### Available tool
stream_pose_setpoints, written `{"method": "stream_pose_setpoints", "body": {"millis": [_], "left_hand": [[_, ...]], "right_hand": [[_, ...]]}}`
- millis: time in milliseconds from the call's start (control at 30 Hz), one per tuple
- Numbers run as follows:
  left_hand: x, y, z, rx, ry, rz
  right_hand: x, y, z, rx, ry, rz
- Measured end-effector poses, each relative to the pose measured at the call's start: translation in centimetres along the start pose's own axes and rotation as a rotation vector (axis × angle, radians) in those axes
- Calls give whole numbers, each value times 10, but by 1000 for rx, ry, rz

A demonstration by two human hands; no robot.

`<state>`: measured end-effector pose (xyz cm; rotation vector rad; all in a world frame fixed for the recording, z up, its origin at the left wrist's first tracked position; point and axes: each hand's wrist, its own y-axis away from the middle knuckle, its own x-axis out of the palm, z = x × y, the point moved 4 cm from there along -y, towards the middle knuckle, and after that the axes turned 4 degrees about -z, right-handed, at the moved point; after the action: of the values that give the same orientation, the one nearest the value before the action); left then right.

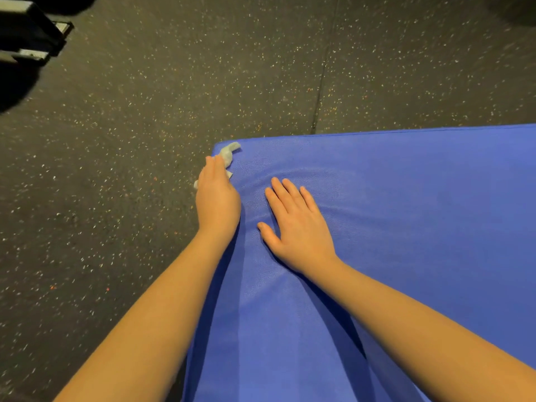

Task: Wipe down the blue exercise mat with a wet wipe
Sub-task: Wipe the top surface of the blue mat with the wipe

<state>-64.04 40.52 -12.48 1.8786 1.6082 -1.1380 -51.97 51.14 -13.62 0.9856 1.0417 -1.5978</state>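
The blue exercise mat [406, 213] fills the right and lower part of the view, with its far left corner near the middle. My left hand [217, 198] lies along the mat's left edge, just short of that corner, and holds a crumpled pale wet wipe [229, 155] that sticks out past my fingertips onto the corner. My left fingers are hidden under the back of the hand. My right hand [295, 227] rests flat on the mat beside it, palm down, fingers spread and straight.
Dark speckled rubber floor [145, 111] surrounds the mat on the left and far side, with a seam running toward the mat's far edge. A dark metal equipment base [32, 36] stands at the top left corner.
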Motion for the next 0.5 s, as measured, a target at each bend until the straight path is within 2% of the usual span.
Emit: {"method": "stream_pose_setpoints", "body": {"millis": [133, 233, 333, 500], "left_hand": [[-3, -16, 6, 80, -66, 83], [2, -43, 5, -46, -173, 152], [0, -41, 1, -88, -185, 127], [-16, 5, 1, 20, -194, 76]], "right_hand": [[1, 0, -2, -1, 4, -13], [1, 0, -2, -6, 8, -12], [-1, 0, -1, -3, 7, -13], [0, 0, -1, -1, -1, 1]]}}
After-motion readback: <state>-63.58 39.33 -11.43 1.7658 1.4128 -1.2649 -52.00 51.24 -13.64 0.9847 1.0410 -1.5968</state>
